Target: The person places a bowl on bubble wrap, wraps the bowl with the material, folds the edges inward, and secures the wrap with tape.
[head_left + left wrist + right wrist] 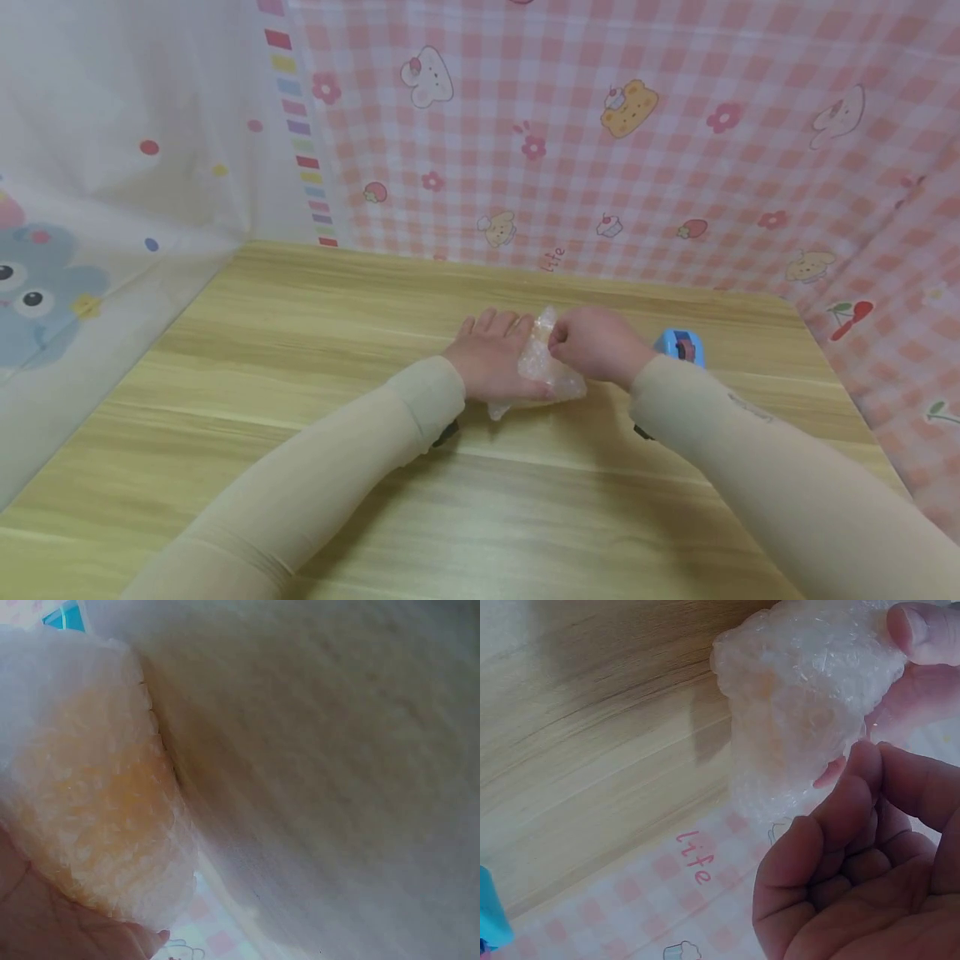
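A bundle of clear bubble wrap [537,360] is between my hands over the table, with something orange-yellow showing blurred through its layers [112,787]. My left hand [491,358] lies against its left side, fingers straight and spread, the thumb reaching across the near side. In the right wrist view the left thumb [922,634] presses on the wrap. My right hand [600,346] is at the bundle's right side with fingers curled. Its thumb and forefinger tips [865,761] pinch at a thin clear edge of the wrap.
A light blue tape dispenser [680,347] stands just beyond the right wrist, partly hidden by the sleeve. The wood-grain table [337,333] ends at a pink checked cloth [570,167] behind and a white printed cloth [135,167] on the left.
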{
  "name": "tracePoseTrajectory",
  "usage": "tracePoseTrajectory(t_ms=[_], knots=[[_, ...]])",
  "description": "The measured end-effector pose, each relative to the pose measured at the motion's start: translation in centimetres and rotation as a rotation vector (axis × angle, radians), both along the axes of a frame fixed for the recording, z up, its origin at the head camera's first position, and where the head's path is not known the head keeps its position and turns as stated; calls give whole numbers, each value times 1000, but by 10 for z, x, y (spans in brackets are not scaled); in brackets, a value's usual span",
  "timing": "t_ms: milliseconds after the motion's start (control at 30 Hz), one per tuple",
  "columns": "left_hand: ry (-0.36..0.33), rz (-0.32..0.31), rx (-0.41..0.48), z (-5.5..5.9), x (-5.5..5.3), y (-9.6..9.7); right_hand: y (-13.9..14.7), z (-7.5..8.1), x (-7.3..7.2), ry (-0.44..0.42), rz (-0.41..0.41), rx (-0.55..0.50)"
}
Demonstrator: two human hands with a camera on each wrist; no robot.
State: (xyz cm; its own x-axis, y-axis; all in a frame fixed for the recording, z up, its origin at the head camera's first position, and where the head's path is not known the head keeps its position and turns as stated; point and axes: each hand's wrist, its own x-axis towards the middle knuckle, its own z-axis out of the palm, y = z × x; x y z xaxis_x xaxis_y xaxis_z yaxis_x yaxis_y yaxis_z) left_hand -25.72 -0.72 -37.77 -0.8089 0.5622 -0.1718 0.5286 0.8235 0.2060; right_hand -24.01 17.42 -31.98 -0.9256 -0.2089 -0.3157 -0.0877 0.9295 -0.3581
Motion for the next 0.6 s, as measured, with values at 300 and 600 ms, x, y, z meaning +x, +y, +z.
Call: tracePoseTrajectory(t_ms=[300,600], knots=[[-5,-3,4,1,1,-1,-10,-4,-3,26,-5,48],[-24,1,21,-1,-1,-1,-14,-9,-7,99,79,133]])
